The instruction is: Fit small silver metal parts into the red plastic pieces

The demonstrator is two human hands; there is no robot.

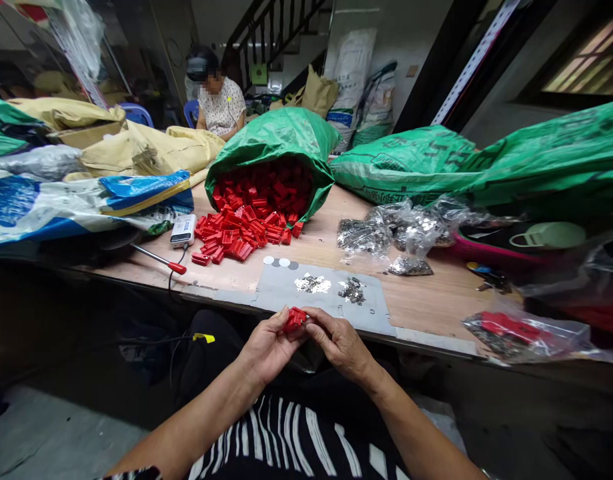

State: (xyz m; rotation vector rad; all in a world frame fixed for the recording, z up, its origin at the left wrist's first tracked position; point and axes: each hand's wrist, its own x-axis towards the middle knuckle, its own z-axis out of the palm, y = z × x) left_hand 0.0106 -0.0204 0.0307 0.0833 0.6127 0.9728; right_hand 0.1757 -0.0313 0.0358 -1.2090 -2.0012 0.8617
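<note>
In front of my lap, at the table's near edge, my left hand [270, 347] is closed around a small red plastic part [295, 319], held between thumb and fingers. My right hand [340, 343] meets it from the right, thumb and forefinger pinched at the part's right end. Whatever is between those fingertips is too small to make out. Just beyond my hands lies a grey mat [276, 291] bearing a pile of small shiny metal pieces [313, 284] and a darker pile of tiny metal pieces [353, 291].
A green woven sack [281, 130] spills red parts [231, 230] onto the table. Left of them are a white device [183, 231] and a red-tipped lever [159, 259]. Bags of metal pieces [363, 237] and pliers [489, 277] lie right. A person [221, 107] sits across.
</note>
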